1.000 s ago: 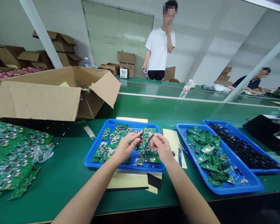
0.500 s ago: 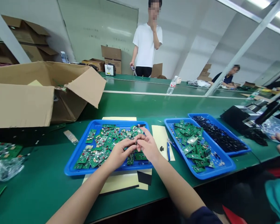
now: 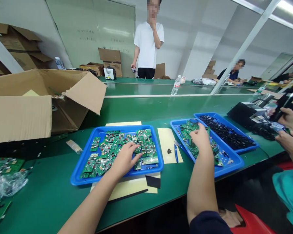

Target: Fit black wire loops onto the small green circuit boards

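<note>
My left hand hovers low over the near right part of a blue tray of green circuit boards, thumb and fingers apart, with nothing seen between them. Under its fingertips lie boards with small red and white parts. My right hand reaches over a second blue tray, above a heap of green boards. Its index finger is stretched out and the thumb stands apart; the other fingers are partly hidden. Between the trays, blue-handled cutters and small black pieces lie on yellowish paper.
Black parts fill a third blue tray at the right. An open cardboard box stands at left, near boards and clear plastic. A co-worker's hands work at far right. A bottle and a standing person are behind.
My hands have parted from where they met over the left tray. The right has moved across to the second tray; the left has opened over the first. The view has shifted slightly.
</note>
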A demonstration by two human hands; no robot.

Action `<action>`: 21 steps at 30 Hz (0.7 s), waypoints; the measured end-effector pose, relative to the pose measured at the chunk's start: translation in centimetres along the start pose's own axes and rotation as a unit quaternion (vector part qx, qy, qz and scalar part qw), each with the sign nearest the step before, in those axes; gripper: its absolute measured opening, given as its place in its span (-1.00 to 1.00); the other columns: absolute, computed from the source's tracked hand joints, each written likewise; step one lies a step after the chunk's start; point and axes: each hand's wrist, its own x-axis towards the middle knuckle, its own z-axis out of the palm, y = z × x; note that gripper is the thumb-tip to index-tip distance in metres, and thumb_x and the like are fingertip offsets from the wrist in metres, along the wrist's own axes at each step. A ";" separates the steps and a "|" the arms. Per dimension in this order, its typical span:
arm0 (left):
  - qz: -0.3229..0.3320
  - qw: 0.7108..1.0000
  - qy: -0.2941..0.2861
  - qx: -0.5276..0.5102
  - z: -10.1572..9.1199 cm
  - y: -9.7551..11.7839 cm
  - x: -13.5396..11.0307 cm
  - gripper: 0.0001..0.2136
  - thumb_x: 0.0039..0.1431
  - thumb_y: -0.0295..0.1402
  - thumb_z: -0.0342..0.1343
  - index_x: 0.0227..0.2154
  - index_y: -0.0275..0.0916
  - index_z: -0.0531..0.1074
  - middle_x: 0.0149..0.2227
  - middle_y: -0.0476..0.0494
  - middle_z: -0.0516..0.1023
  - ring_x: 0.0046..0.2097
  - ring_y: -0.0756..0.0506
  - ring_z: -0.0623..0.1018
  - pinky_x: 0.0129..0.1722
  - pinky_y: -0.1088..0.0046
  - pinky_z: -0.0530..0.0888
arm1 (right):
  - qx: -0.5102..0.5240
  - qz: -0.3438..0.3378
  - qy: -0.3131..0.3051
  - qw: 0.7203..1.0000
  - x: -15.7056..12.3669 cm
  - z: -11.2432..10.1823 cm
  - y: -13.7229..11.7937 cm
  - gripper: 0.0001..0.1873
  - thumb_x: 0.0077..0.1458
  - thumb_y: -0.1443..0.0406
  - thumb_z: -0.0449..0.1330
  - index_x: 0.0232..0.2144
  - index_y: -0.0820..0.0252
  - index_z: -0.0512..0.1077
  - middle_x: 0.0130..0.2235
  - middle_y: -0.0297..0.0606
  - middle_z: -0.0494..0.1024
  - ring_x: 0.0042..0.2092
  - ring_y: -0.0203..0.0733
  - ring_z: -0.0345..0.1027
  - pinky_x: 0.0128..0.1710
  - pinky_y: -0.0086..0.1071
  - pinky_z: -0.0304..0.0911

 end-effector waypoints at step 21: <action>-0.026 0.973 0.024 0.230 0.4 -1.7 -0.1 -0.87 0.12 -0.44 0.07 -0.29 -0.25 0.49 -0.30 -0.20 0.51 -0.27 -0.14 0.49 -0.27 0.34 0.43 | 0.186 -0.216 -0.315 0.905 -8.7 10.2 -10.2 -0.34 -0.14 0.46 0.12 0.09 0.09 0.22 -0.30 -0.28 0.52 -0.42 -0.25 0.32 -0.34 -0.35 0.20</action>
